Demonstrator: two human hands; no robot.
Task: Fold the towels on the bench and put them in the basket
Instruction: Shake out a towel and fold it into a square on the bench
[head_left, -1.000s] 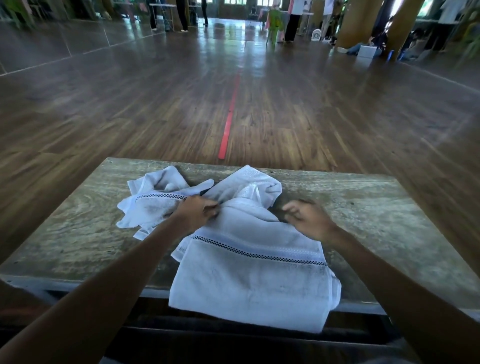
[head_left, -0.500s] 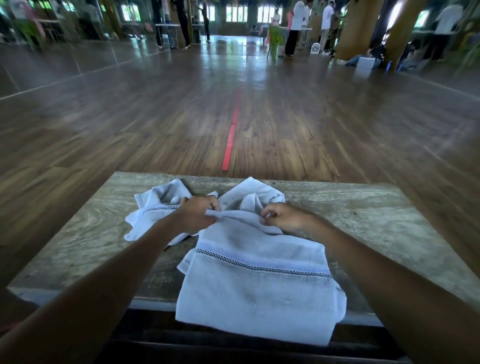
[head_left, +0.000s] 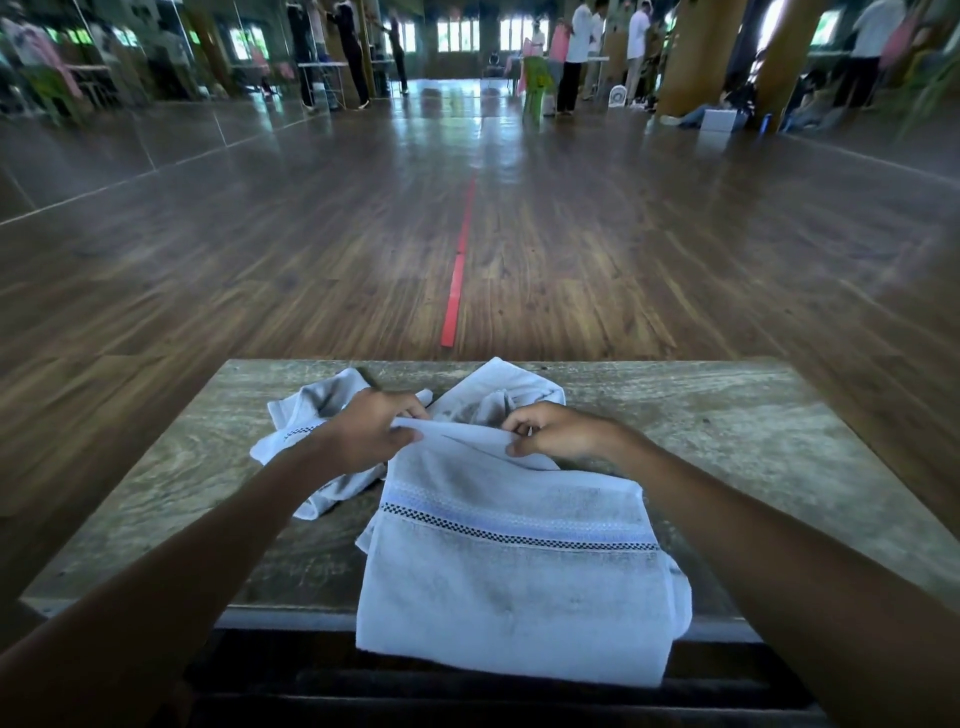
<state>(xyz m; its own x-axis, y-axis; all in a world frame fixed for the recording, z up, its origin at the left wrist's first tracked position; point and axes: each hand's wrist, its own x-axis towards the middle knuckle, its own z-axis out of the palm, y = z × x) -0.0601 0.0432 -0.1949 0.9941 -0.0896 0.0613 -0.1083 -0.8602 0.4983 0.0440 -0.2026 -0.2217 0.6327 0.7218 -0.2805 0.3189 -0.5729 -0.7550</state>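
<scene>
A white towel (head_left: 514, 577) with a checked stripe lies in the middle of the wooden bench (head_left: 753, 467), its near end hanging over the front edge. My left hand (head_left: 371, 434) pinches the towel's far edge at its left corner. My right hand (head_left: 558, 431) pinches the same edge further right, and the edge is lifted off the bench between them. A second white towel (head_left: 311, 415) lies crumpled behind my left hand. No basket is in view.
Beyond the bench stretches a wooden floor with a red tape line (head_left: 457, 280). Several people (head_left: 576, 52) stand far off by tables and pillars. Bare bench top shows to the left and right of the towels.
My right hand has closed on the towel's far edge beside my left hand. Both hands have raised that edge off the bench. The camera has tilted up a little.
</scene>
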